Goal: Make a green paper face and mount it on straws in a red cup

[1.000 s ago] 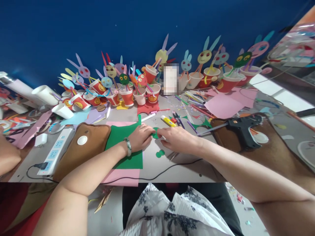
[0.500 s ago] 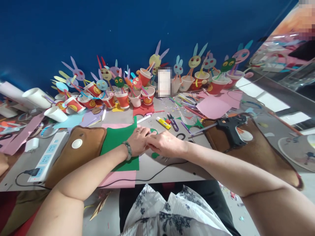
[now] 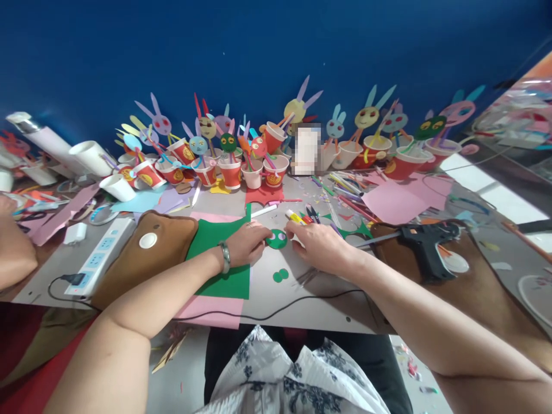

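Note:
A small green paper circle [image 3: 276,238] with two pale eye dots lies on the grey table [image 3: 284,290] between my hands. My left hand [image 3: 248,241], a bracelet on its wrist, rests on a green paper sheet [image 3: 215,253] with its fingertips pinched at the circle's left edge. My right hand [image 3: 317,244] sits just right of the circle, fingers curled and touching its right edge. A smaller green cut-out [image 3: 280,275] lies nearer me. A glue stick [image 3: 295,217] lies just beyond my right hand.
Paper cups with paper rabbit figures [image 3: 233,167] line the blue wall. A black glue gun [image 3: 420,238] rests on a brown pad at right. Another brown pad [image 3: 144,253] and a power strip [image 3: 101,256] lie at left. Pink paper [image 3: 394,198], pens and scraps are scattered. Another person's arm [image 3: 15,253] is at far left.
My hands were pressed together over the green circle half a second ago; they have parted slightly, and the circle with its two eye dots now shows between them.

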Available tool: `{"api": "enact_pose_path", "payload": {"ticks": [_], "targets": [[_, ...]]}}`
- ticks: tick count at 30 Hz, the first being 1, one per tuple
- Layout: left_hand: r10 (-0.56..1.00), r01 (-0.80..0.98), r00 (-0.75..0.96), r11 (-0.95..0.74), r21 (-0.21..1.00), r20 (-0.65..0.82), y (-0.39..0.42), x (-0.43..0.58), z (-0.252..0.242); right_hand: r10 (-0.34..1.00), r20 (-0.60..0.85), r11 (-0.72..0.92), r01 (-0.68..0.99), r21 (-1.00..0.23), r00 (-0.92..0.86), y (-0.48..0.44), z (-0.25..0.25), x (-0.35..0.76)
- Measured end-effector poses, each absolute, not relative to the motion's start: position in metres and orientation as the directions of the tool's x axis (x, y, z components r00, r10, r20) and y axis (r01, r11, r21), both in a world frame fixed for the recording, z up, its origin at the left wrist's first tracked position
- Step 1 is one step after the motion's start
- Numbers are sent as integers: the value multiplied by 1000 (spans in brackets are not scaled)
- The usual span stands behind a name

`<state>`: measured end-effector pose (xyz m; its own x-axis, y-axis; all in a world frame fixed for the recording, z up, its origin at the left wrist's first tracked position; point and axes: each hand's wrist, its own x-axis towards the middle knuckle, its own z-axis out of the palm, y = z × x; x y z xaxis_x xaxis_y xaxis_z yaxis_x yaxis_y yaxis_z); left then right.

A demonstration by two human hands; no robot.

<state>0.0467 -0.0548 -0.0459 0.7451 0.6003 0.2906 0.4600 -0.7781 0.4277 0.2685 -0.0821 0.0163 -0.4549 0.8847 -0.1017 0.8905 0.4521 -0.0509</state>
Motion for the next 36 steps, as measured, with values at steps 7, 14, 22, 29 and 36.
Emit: {"api": "enact_pose_path", "payload": {"ticks": [7,14,22,29,36], "targets": [[560,453,760,-821,348,330,-57,45,-50,770,-244,608,794,5,-589,-96,6,258],[514,441,796,-854,276,320,-58,45,-53,776,-198,609,793,-9,-599,-94,3,257],[542,482,782,-839,254,308,-60,47,-60,765,-197,623,782,-15,-613,-91,3,253],[549,456,769,-830,320,327,-63,45,-60,734,-240,653,757,-3,-635,-94,5,249],[561,455,778,-813,362,282,-62,44,-52,724,-260,657,753,-20,-639,-94,12,250]]}}
